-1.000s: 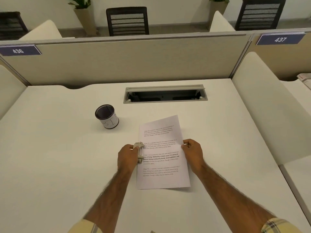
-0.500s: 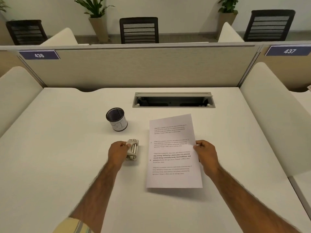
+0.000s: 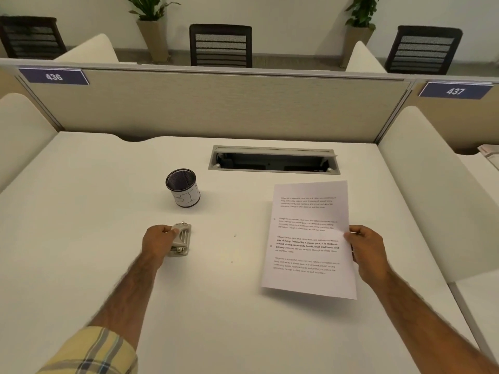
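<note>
A printed sheet of paper [image 3: 309, 238] is lifted slightly off the white desk [image 3: 81, 211] on the right, with two small punched holes near its left edge. My right hand [image 3: 366, 251] pinches its right edge. A small grey hole punch [image 3: 180, 238] sits on the desk left of centre, and my left hand [image 3: 158, 241] grips it from the left side. Tiny paper bits [image 3: 234, 235] lie on the desk between the punch and the sheet.
A black mesh cup [image 3: 183, 187] with a white label stands behind the punch. An open cable tray [image 3: 274, 160] is set into the desk's back. Beige partitions [image 3: 216, 103] close off the back and sides. Chairs and plants stand beyond.
The hole punch has come off the sheet's left edge and moved left with my left hand. My right hand has carried the sheet to the right, away from the punch.
</note>
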The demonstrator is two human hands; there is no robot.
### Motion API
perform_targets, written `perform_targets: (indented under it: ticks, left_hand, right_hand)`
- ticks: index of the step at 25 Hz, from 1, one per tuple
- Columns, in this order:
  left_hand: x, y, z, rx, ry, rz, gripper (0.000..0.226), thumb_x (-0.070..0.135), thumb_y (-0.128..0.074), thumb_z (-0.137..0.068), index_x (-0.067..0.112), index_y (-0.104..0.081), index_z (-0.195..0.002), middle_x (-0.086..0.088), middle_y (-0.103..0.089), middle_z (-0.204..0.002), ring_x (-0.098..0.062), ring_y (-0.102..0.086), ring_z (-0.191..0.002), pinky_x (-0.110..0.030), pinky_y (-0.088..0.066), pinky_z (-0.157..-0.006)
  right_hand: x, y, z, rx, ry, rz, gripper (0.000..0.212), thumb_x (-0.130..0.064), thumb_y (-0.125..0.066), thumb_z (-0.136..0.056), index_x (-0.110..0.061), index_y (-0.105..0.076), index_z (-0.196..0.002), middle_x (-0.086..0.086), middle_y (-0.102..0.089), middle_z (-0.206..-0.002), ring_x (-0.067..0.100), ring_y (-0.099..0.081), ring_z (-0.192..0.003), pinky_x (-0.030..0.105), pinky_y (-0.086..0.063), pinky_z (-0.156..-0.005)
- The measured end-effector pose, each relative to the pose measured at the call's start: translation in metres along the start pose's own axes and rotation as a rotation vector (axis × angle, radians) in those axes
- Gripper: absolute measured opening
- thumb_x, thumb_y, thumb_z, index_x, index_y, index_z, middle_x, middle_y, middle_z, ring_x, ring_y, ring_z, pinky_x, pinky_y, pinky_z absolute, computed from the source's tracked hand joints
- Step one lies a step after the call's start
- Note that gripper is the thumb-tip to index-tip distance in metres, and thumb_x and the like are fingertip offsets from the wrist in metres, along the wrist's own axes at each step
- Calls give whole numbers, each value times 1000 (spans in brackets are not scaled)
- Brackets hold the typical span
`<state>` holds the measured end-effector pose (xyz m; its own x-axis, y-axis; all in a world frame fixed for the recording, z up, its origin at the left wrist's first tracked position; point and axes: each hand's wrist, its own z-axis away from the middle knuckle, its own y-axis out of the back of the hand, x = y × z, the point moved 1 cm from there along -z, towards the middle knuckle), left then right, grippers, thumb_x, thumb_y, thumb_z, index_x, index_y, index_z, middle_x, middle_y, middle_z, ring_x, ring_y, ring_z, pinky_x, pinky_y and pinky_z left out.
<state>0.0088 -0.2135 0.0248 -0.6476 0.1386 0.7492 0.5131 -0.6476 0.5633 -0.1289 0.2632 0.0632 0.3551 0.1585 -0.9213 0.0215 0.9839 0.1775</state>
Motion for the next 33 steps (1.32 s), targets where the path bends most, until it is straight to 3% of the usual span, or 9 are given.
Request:
perform_targets:
  ticks: [3, 5, 8, 11, 15, 18, 22, 28, 33]
  left_hand:
    - [3, 1, 3, -18, -4, -53, 16, 18, -70, -94, 2, -73, -96, -21, -74, -103, -35, -66, -88, -42, -53, -81]
    - [12, 5, 16, 108, -50, -255, 32, 22, -68, -94, 4, -68, -120, -23, -68, -121, -42, -63, -107, -47, -50, -92]
    - [35, -14, 59, 364, -379, -359, 41, 17, -69, -92, 9, -60, -132, -21, -61, -127, -47, -58, -112, -56, -47, -96]
    - [71, -81, 111, 11, -571, -180, 42, 14, -66, -97, 14, -57, -138, -7, -61, -135, -31, -62, -114, -44, -49, -99]
    - [117, -179, 155, -279, -326, 59, 47, 18, -63, -101, 16, -50, -146, -4, -62, -134, -23, -65, -104, -34, -51, -93]
    - [145, -230, 167, -397, -51, 324, 38, 15, -61, -102, 8, -53, -138, -14, -70, -118, -26, -67, -87, -38, -55, -76]
    - [167, -263, 166, -427, -14, 320, 8, 11, -61, -99, 14, -69, -99, -14, -75, -100, -21, -66, -69, -27, -55, -58]
    - [177, -299, 153, -426, -25, 178, 20, 17, -67, -97, 6, -70, -79, -12, -62, -76, -24, -53, -69, -36, -46, -69]
    - [183, -311, 142, -411, 16, 179, 12, 6, -64, -96, 5, -69, -85, -21, -74, -90, -29, -66, -74, -43, -61, -76]
  right_hand:
    - [5, 8, -2, 13, -7, 6, 22, -1, -53, -91, -12, -71, -97, 16, -75, -103, 32, -69, -84, 46, -53, -76]
    - [7, 14, -5, 15, -10, 22, 22, -2, -53, -91, -12, -71, -100, 13, -76, -102, 31, -70, -84, 45, -56, -74]
    - [8, 25, -13, 22, -14, 15, 21, -4, -53, -92, -12, -71, -101, 9, -76, -101, 32, -73, -88, 47, -60, -75]
    - [6, 37, -24, 27, -15, 8, 20, -5, -54, -91, -13, -71, -100, 9, -77, -100, 32, -73, -89, 50, -60, -77]
    - [0, 63, -40, 39, -6, -10, 21, -6, -56, -89, -16, -73, -96, 6, -78, -97, 28, -74, -84, 42, -59, -69]
    - [-7, 89, -55, 47, 3, 37, 22, -8, -56, -89, -20, -73, -94, 1, -78, -94, 22, -75, -80, 31, -54, -60]
    - [-13, 113, -83, 61, 1, 52, 22, -6, -55, -88, -18, -74, -94, 3, -78, -95, 25, -76, -82, 36, -61, -67]
    - [-12, 117, -115, 25, -23, 64, 21, -7, -56, -90, -19, -73, -92, 6, -78, -97, 21, -74, -78, 25, -50, -52]
    - [-9, 115, -135, -8, -55, 108, 19, -6, -56, -89, -16, -71, -92, 11, -76, -102, 23, -70, -78, 27, -46, -55]
